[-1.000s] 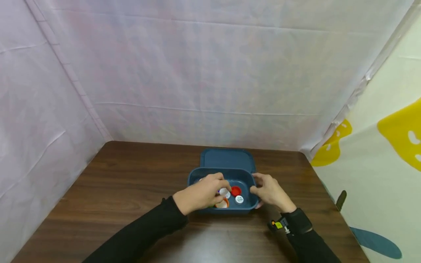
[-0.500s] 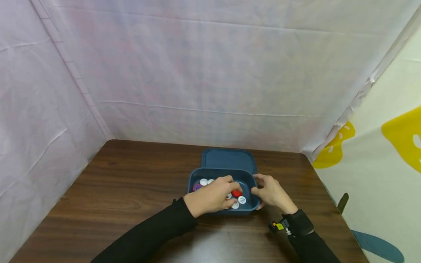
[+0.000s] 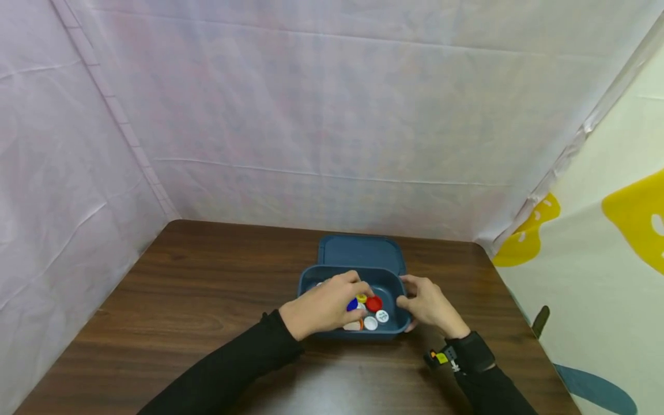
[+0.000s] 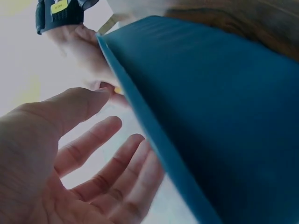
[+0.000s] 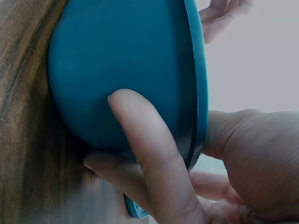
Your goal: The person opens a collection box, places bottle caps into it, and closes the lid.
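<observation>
A dark blue box (image 3: 391, 288) holds several bottle caps. Among them a red cap (image 3: 374, 304), a yellow cap (image 3: 361, 298), a blue cap (image 3: 352, 304) and two white caps, one with print on it (image 3: 382, 316), show beside my left hand (image 3: 324, 305). That hand reaches in over the caps and hides the box's left part. In the left wrist view its thumb and fingers are spread apart, fairly straight. My right hand (image 3: 427, 304) grips the box's right end, thumb over the rim and fingers against the outer wall (image 5: 126, 56).
Behind the box lies its blue lid (image 3: 360, 252), flat on the brown wooden table (image 3: 228, 271). White cloth (image 3: 321, 115) hangs along the far edge and the left side. A patterned cloth (image 3: 581, 288) is at the right.
My left hand went right over the red cap, then drew back left. The yellow and blue caps now show by its fingers. The right hand keeps its grip on the box.
</observation>
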Demonstrator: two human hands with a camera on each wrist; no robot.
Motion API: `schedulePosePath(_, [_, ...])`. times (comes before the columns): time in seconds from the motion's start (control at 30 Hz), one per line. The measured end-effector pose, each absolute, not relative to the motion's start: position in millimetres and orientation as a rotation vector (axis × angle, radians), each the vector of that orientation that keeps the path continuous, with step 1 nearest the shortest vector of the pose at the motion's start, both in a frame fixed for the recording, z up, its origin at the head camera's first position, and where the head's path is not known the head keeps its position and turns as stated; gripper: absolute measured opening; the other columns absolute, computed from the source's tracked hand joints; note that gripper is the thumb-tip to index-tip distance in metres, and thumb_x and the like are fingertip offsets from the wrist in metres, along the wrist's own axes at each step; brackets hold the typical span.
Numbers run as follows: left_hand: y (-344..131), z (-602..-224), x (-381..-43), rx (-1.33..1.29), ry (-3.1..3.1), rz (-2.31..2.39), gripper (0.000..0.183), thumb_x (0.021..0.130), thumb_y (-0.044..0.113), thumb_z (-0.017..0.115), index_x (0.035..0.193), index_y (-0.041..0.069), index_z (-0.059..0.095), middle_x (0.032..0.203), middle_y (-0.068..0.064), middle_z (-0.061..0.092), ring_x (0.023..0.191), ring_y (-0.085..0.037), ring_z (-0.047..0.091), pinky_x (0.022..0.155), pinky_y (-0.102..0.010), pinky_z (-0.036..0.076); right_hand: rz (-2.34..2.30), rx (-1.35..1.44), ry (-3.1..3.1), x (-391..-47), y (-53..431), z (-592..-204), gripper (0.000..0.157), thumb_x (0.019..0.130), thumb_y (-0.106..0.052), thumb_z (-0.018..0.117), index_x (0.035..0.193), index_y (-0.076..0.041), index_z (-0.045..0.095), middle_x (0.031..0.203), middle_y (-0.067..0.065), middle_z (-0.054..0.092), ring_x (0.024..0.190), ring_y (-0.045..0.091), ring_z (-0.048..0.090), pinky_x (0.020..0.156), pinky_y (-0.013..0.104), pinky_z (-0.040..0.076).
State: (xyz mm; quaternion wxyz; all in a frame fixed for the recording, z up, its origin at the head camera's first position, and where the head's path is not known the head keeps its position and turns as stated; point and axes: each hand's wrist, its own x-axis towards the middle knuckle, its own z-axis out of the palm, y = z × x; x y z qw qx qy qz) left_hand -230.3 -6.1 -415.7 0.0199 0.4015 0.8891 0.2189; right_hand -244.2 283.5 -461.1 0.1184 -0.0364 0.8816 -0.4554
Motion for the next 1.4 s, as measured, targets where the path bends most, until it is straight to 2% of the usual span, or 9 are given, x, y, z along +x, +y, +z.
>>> schedulePosePath(0.2, [-27.0, -413.5, -228.2, 1.152, 2.875, 0.627, 0.041, 0.110, 0.033, 0.086, 0.148, 0.020, 0.078, 0.136, -0.008, 0.072, 0.106, -0.015, 0.069, 0.083, -0.024, 0.060, -1.319, -0.113, 2.587, -243.9, 283.4, -461.0, 0.068, 0.104, -0.004, 0.074, 0.168, 0.007, 0.053, 0.140, 0.035, 0.078, 0.060, 0.025, 0.080, 0.059, 0.046, 0.070])
schedulePosePath(0.4, [-50.5, -415.7, -228.7, 0.987, 2.975, 0.675, 0.052, 0.105, 0.036, 0.091, 0.152, 0.019, 0.077, 0.144, -0.010, 0.070, 0.122, -0.024, 0.072, 0.101, -0.041, 0.070, -1.325, -0.120, 2.588, -242.8, 283.5, -460.4, 0.068, 0.105, -0.004, 0.074, 0.168, 0.007, 0.053, 0.140, 0.036, 0.078, 0.061, 0.025, 0.079, 0.059, 0.047, 0.070])
schedulePosePath(0.57, [-68.3, -421.5, -228.7, 0.829, 3.039, 0.703, 0.062, 0.102, 0.043, 0.093, 0.157, 0.021, 0.073, 0.153, -0.012, 0.068, 0.139, -0.034, 0.069, 0.116, -0.055, 0.066, -1.328, -0.117, 2.591, -242.1, 283.0, -459.9, 0.068, 0.105, -0.005, 0.075, 0.168, 0.006, 0.054, 0.140, 0.035, 0.078, 0.063, 0.024, 0.079, 0.059, 0.047, 0.070])
schedulePosePath(0.93, [-100.5, -438.4, -223.5, 0.495, 3.024, 0.840, 0.080, 0.101, 0.047, 0.093, 0.168, 0.017, 0.061, 0.163, -0.019, 0.062, 0.147, -0.041, 0.066, 0.118, -0.066, 0.062, -1.334, -0.115, 2.596, -243.1, 282.8, -461.8, 0.068, 0.105, -0.006, 0.075, 0.168, 0.006, 0.053, 0.142, 0.037, 0.076, 0.064, 0.024, 0.080, 0.058, 0.048, 0.070])
schedulePosePath(1.23, [-105.5, -448.0, -221.3, 0.350, 2.972, 0.955, 0.081, 0.103, 0.045, 0.091, 0.168, 0.009, 0.058, 0.161, -0.023, 0.065, 0.138, -0.040, 0.073, 0.112, -0.063, 0.066, -1.348, -0.115, 2.589, -241.2, 282.7, -462.0, 0.067, 0.106, -0.004, 0.074, 0.168, 0.006, 0.053, 0.141, 0.037, 0.077, 0.063, 0.026, 0.079, 0.059, 0.047, 0.071])
schedulePosePath(1.4, [-101.4, -450.5, -221.8, 0.316, 2.917, 1.041, 0.075, 0.105, 0.040, 0.089, 0.164, 0.005, 0.061, 0.158, -0.023, 0.070, 0.126, -0.034, 0.078, 0.106, -0.057, 0.070, -1.340, -0.112, 2.595, -241.5, 281.9, -460.7, 0.067, 0.105, -0.004, 0.075, 0.168, 0.006, 0.054, 0.140, 0.036, 0.078, 0.062, 0.025, 0.079, 0.058, 0.046, 0.070])
